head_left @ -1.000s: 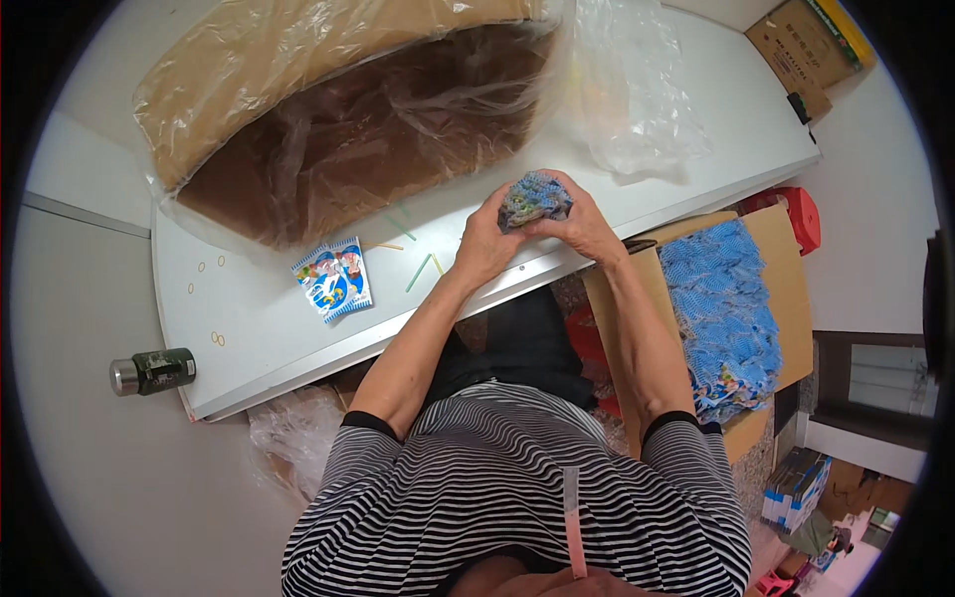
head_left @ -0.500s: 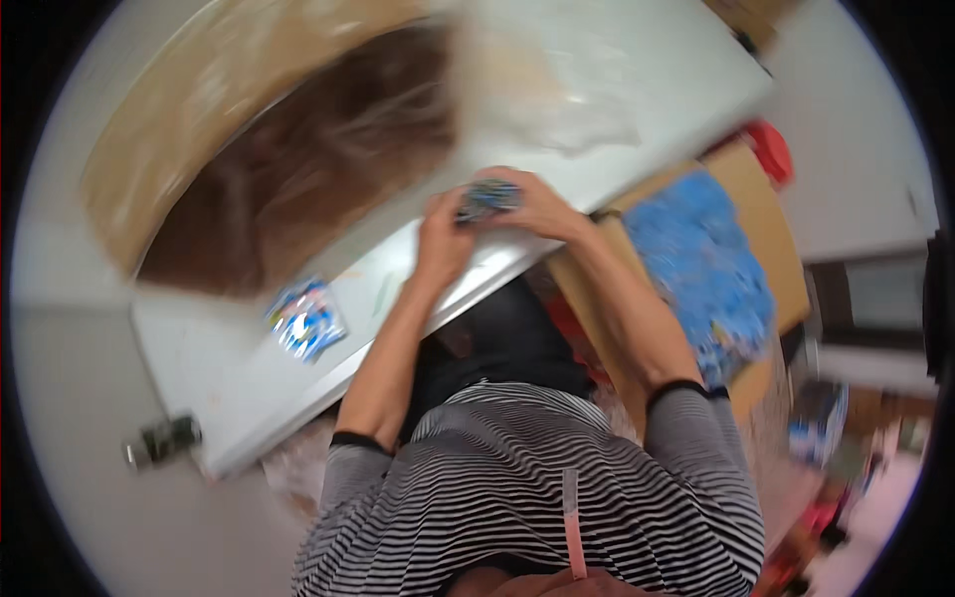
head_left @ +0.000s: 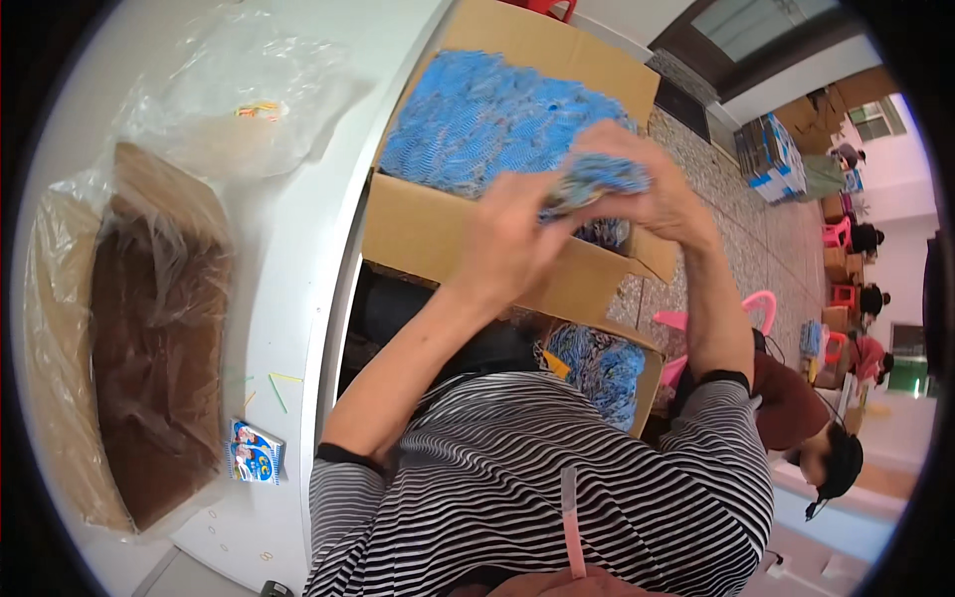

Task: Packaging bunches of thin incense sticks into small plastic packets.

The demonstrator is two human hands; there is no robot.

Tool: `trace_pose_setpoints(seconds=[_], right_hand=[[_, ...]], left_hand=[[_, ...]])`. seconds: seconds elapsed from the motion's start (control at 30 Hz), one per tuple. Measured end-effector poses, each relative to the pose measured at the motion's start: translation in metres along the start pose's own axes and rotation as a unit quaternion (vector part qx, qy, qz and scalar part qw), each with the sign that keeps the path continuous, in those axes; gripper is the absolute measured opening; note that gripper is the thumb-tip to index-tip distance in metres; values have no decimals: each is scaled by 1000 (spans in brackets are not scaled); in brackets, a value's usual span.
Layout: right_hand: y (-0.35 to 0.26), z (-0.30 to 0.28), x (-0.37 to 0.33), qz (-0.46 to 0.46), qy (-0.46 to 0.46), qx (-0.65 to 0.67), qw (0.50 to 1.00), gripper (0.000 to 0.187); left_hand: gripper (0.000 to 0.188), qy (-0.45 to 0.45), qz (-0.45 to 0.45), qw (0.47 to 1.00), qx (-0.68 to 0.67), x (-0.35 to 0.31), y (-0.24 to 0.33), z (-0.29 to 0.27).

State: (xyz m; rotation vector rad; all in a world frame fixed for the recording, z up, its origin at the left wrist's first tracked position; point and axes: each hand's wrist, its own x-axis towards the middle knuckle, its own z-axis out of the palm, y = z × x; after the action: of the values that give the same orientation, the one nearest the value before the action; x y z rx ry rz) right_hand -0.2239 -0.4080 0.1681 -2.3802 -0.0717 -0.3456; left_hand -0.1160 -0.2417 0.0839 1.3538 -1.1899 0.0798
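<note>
A stack of thin blue patterned packets (head_left: 602,177) is held between my two hands above an opened cardboard box (head_left: 428,224). My right hand (head_left: 657,184) wraps around its right side, fingers over the far edge and thumb beneath. Against the left end are the fingers and thumb of my left hand (head_left: 507,239), blurred by motion. The box is filled with many similar blue packets (head_left: 497,119), lying in overlapping rows. What is printed on the stack in my hands is too smeared to make out.
Left, a white table (head_left: 284,298) bears a plastic-lined brown carton (head_left: 149,378), a clear plastic bag (head_left: 249,109), a small blue-white packet (head_left: 255,453) and rubber bands. A second box of blue packets (head_left: 602,368) stands near my lap. A person in dark red (head_left: 791,398) sits at right.
My view and body have turned right, from the white table to the box. Both hands have carried the packet stack from the table's edge to above the box.
</note>
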Motion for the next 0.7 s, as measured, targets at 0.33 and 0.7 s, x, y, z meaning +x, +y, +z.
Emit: trace_pose_setpoints(seconds=[0.33,0.7], right_hand=[[85,6,-78,250,34,158,955,44],[99,25,-66,113,141,-53,982,40]], left_hand=[[52,-109,-41,988,98,-9,-12,67],[43,-97,-15,980,175,-14,-34,66]])
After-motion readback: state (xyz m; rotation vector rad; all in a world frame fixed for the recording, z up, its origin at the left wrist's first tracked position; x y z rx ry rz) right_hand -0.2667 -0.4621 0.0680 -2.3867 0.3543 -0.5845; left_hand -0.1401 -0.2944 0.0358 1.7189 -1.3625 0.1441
